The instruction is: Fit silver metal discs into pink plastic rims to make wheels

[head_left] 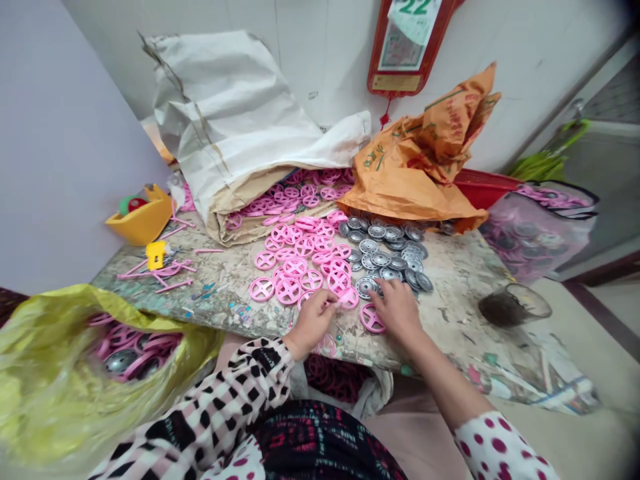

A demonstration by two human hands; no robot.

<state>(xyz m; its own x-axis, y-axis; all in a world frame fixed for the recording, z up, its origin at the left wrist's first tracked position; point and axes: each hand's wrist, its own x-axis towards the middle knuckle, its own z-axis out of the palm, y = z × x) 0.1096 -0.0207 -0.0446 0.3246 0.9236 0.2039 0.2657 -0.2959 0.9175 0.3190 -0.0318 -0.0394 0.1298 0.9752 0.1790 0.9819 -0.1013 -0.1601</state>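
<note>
- Pink plastic wheels (295, 267) lie scattered on the stained surface (215, 300), about twenty-five in the nearest spread; they look light and stiff, and the rim seems the best place to take hold.
- Left hand (313, 323) is narrow, its fingertips pinching a pink wheel (349, 298) at 3 o'clock.
- Right hand (395, 310) is fairly wide, its fingers resting on a grey wheel (367, 287) at 10 o'clock; a loose pink wheel (373, 318) lies just beside it at 9 o'clock.
- Grey wheels (385, 250), roughly thirty, sit at 12 o'clock from the right hand; they look heavier and smoother.
- White woven sack (235, 120) at 12 o'clock partly covers more pink wheels, too many to count.
- One orange sack (415, 160) stands at 1 o'clock.
- One yellow plastic bag (65, 380) at 9 o'clock holds pink and grey wheels.
- One clear plastic bag (535, 230) at 2 o'clock holds more of both.
- One glass jar (515, 305) stands at 3 o'clock.
</note>
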